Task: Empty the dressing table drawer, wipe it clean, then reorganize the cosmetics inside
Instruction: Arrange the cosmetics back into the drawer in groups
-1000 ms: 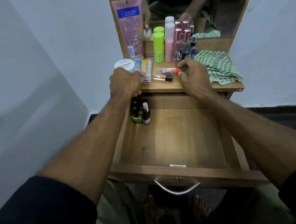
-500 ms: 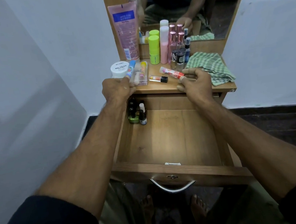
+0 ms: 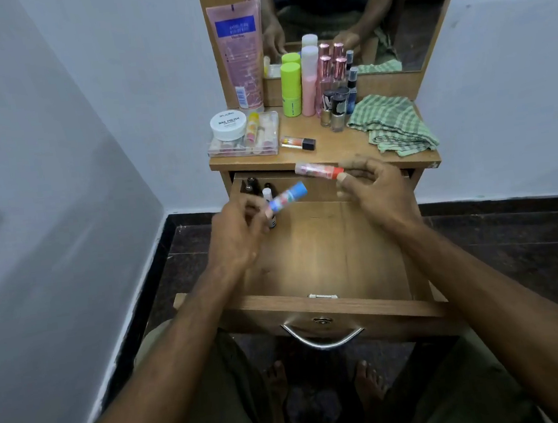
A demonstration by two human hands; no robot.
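Our left hand pinches a blue-capped tube; our right hand pinches a red-capped tube, both above the drawer.

Open wooden drawer, nail polish bottles upright in back-left corner

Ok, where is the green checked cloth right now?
In the head view the green checked cloth lies crumpled on the right end of the dressing table top, just right of the small nail polish bottles.

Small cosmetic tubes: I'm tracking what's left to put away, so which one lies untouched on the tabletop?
The small orange tube with a black cap, beside the clear plastic case; the other two are held.
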